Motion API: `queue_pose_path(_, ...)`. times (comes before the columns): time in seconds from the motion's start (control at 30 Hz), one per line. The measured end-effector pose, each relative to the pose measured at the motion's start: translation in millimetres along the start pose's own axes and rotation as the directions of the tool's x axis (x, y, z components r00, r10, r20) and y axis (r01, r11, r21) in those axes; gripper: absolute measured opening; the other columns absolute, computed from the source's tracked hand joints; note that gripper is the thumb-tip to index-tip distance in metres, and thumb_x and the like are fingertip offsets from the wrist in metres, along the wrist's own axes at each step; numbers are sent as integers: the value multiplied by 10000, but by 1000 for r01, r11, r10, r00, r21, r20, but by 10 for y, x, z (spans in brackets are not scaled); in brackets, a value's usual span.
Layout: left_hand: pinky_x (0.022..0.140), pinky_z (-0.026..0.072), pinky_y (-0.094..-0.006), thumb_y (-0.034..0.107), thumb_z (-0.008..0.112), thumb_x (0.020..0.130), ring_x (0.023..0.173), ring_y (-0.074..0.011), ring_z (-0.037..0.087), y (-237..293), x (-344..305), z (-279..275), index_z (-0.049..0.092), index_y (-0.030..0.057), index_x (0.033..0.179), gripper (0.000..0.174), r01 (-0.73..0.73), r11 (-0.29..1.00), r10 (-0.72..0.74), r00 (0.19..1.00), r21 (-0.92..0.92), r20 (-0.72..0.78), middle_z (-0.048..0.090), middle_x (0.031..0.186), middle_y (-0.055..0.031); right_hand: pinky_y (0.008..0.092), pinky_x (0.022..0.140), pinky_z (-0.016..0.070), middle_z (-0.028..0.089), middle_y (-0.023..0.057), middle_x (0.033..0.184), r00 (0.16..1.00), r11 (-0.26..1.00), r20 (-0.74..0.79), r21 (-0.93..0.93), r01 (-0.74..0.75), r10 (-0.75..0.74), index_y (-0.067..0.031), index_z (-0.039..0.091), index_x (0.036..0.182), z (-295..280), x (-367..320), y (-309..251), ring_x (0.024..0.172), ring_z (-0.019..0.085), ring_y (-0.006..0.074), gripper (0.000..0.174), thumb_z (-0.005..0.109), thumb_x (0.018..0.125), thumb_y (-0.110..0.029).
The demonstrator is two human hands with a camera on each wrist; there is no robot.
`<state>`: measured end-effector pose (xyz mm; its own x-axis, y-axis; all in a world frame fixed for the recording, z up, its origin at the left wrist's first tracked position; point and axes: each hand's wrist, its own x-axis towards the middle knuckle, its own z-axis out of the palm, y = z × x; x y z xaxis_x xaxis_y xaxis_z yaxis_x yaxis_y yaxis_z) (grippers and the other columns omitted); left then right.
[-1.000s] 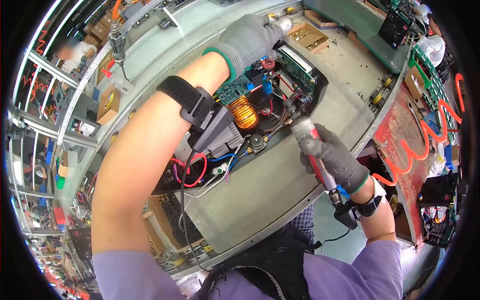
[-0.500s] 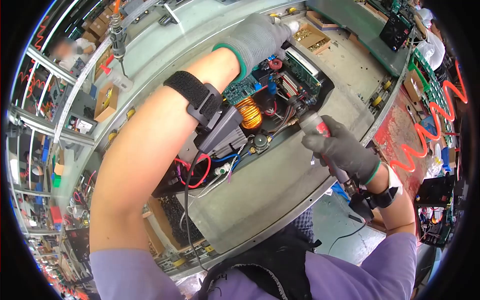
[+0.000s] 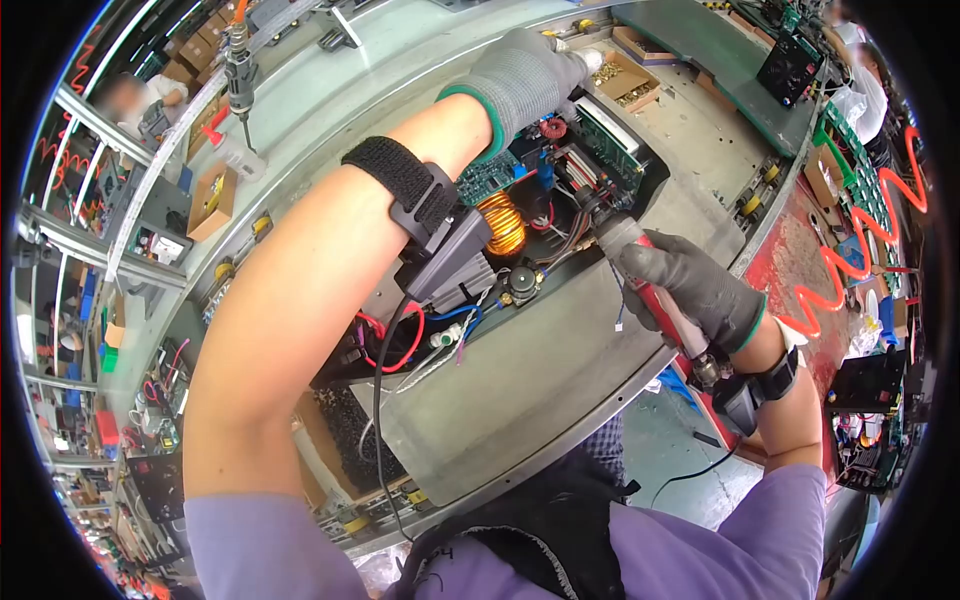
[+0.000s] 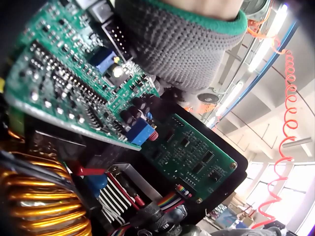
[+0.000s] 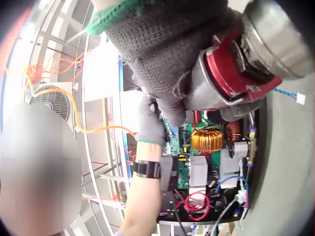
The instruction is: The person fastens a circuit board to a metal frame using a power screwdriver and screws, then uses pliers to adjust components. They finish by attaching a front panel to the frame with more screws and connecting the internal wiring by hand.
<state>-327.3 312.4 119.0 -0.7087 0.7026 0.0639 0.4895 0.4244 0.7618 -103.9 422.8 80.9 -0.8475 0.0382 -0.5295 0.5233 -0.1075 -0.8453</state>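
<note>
My gloved right hand [image 3: 700, 290] grips a red and silver air screwdriver [image 3: 668, 308]. The tool slants up and left, its dark nose [image 3: 587, 197] overlapping the near edge of an open black chassis [image 3: 650, 185] in the head view. Beyond the circuit boards, my gloved left hand [image 3: 525, 80] reaches over the chassis's far side, most of its fingers hidden; I cannot tell whether they hold anything. A green board [image 4: 192, 157] stands upright there in the left wrist view. An orange-gold wire coil [image 3: 502, 225] sits mid-chassis.
The chassis lies on a grey worktop [image 3: 520, 400]. A cardboard box of brass-coloured parts [image 3: 625, 80] stands past the left hand. An orange coiled hose [image 3: 840, 270] hangs at right. A power driver [image 3: 238, 80] hangs at upper left. Other people are visible at both sides.
My right hand and the air screwdriver first shifted right, and the tool's nose then came slightly up and left. The left forearm and hand moved a little to the right.
</note>
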Motion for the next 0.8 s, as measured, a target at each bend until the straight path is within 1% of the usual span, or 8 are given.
queue_pose_path(0.17, 617, 512, -282, 428, 636, 918, 594, -128, 598, -4, -15, -15, 711, -6, 919, 440, -9, 997, 14, 998, -79, 64, 665, 814, -98, 260, 503, 464, 556, 26, 695, 1000, 998, 10, 57, -17, 16, -27, 561, 1033, -9, 60, 35, 550, 540, 106, 475, 706, 854, -443)
queue_pose_path(0.23, 640, 516, -291, 446, 639, 910, 607, -138, 606, 73, -47, -12, 703, -17, 936, 468, 80, 997, -80, 997, 19, -14, 670, 832, -108, 266, 486, 473, 564, 33, 696, 999, 989, -48, -146, 17, -24, -26, 557, 1034, -26, 111, 62, 529, 549, 107, 493, 703, 851, -460)
queue_pose_path(0.47, 691, 507, -306, 444, 629, 913, 620, -147, 604, 137, -122, -40, 680, -36, 1027, 496, 168, 975, -160, 985, -148, 67, 662, 841, -106, 276, 477, 485, 569, 41, 704, 999, 980, -53, -198, -3, -7, -18, 538, 1073, -58, 123, 70, 531, 564, 113, 578, 721, 813, -501)
queue_pose_path(0.57, 686, 501, -286, 345, 630, 923, 710, -130, 622, 66, -131, -181, 668, -32, 1082, 411, 70, 991, -65, 997, -116, 50, 640, 838, -77, 276, 478, 482, 574, 48, 731, 998, 977, -42, -210, 40, -50, -6, 518, 1099, -83, 113, 117, 538, 567, 117, 601, 723, 806, -489)
queue_pose_path(0.63, 706, 504, -269, 227, 599, 933, 864, -126, 636, -189, -27, -415, 643, -31, 1143, 335, -44, 992, 71, 971, -121, 226, 629, 888, -63, 280, 485, 476, 576, 51, 757, 989, 945, 6, -294, 142, -147, -5, 502, 1122, -103, 1, 117, 548, 565, 119, 599, 720, 805, -464)
queue_pose_path(0.7, 711, 500, -225, 142, 555, 948, 937, -125, 619, -42, -271, -606, 613, -26, 1188, 298, -104, 984, 82, 986, 147, 145, 630, 962, -74, 278, 507, 470, 570, 42, 777, 989, 946, -25, -296, 131, -144, -16, 506, 1135, -11, -180, 59, 574, 560, 112, 577, 743, 783, -407)
queue_pose_path(0.77, 706, 497, -192, 94, 529, 962, 884, -117, 614, 63, -465, -645, 582, -21, 1216, 284, 92, 847, -18, 989, -523, 144, 635, 986, -76, 273, 527, 465, 565, 33, 811, 962, 946, -9, -179, 269, -275, -30, 508, 1153, 19, -293, 76, 596, 550, 101, 576, 772, 751, -348)
queue_pose_path(0.8, 659, 489, -173, 90, 539, 965, 814, -107, 595, 84, -509, -620, 578, -25, 1190, 257, 128, 763, -15, 983, -634, 180, 628, 974, -72, 255, 545, 459, 556, 31, 838, 962, 953, -19, -146, 265, -271, -27, 510, 1164, 71, -392, -5, 616, 543, 93, 582, 785, 731, -303)
